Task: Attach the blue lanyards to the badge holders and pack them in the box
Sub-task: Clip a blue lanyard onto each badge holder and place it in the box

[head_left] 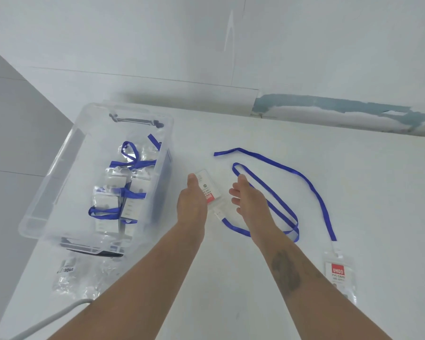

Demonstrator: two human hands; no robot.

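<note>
Left hand [192,201]: reaches over the near-left edge of a badge holder [209,188] lying flat on the white table [304,192]; thumb extended along its edge; whether the fingers pinch it or merely rest on it cannot be told.
Right hand [247,196]: just right of the holder, fingers loosely spread and straight, holding nothing; it lies over a loop of blue lanyard [277,204].
Lanyard: clipped end sits just behind the left hand, at the holder's near end; the ribbon runs under the right wrist and loops away to the right.
Second set: another lanyard [304,177] trails farther right of both hands to a second badge holder [339,272] beside the right forearm.
Box [59,168]: clear, open, left of the left hand; several holders with lanyards already inside.
Wrappers [69,276]: clear packaging near the box's front end.
Step in hand: judged to be gathering an assembled badge for packing.
Next move: likely calls for folding the loose ribbon against the holder; then a short carry leftward over the box wall; trailing ribbon may snag the rim.
</note>
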